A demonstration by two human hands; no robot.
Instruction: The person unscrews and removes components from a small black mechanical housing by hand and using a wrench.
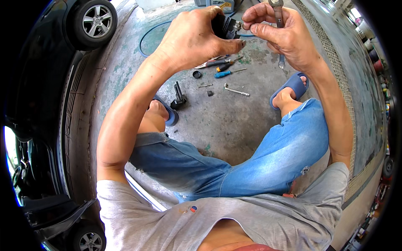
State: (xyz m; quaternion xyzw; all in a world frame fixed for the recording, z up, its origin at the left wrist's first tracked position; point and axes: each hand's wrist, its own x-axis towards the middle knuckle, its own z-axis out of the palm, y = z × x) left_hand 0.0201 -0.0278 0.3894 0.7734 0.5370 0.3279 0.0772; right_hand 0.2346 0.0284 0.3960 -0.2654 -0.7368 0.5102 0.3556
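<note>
Left hand (pixel 194 39) wrapped round black part (pixel 220 27), right hand (pixel 289 39) half-curled on wrench (pixel 278 16) (fingertips (pixel 255 29) just beside black part)

Bright, diffuse light overall; we see only soft-edged shadows on the concrete floor (pixel 226 134). Highlights pale the blue jeans (pixel 289 142). The dark car (pixel 37 83) loses detail to blackness; beside it, a white patch (pixel 10 144) burns out, fringed blue. We note bowed grating (pixel 336 58), black corners, smeared clutter (pixel 374 54) at right rim.
</note>
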